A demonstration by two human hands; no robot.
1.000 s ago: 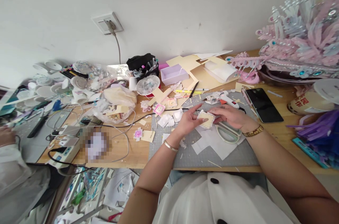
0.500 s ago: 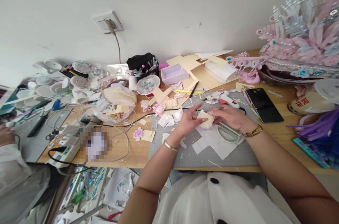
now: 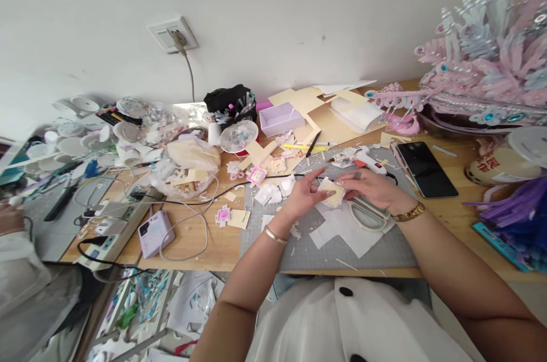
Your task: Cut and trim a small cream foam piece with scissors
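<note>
Over the grey cutting mat (image 3: 299, 256), my left hand (image 3: 304, 196) pinches a small cream square piece (image 3: 331, 194) with a white, uneven border. The thumb lies on its face. My right hand (image 3: 370, 188) is closed, its fingertips on the piece's right edge. Just below that hand are scissors (image 3: 370, 222) with pale looped handles; their blades are hidden, and I cannot tell whether the hand touches them. White paper sheets (image 3: 354, 239) lie underneath. Left of my hands are white scraps (image 3: 269, 194) and small pink-and-cream square pieces (image 3: 257, 175).
Behind my right hand lies a white glue gun (image 3: 371, 161), with a phone (image 3: 427, 169) to its right. A lidded drink cup (image 3: 491, 162) stands farther right. Cables cross the table near a power strip (image 3: 123, 216). A co-worker's sleeve (image 3: 19, 259) shows at far left.
Both hands stay nearly in place. The cream piece is tilted very slightly differently between my fingers.
</note>
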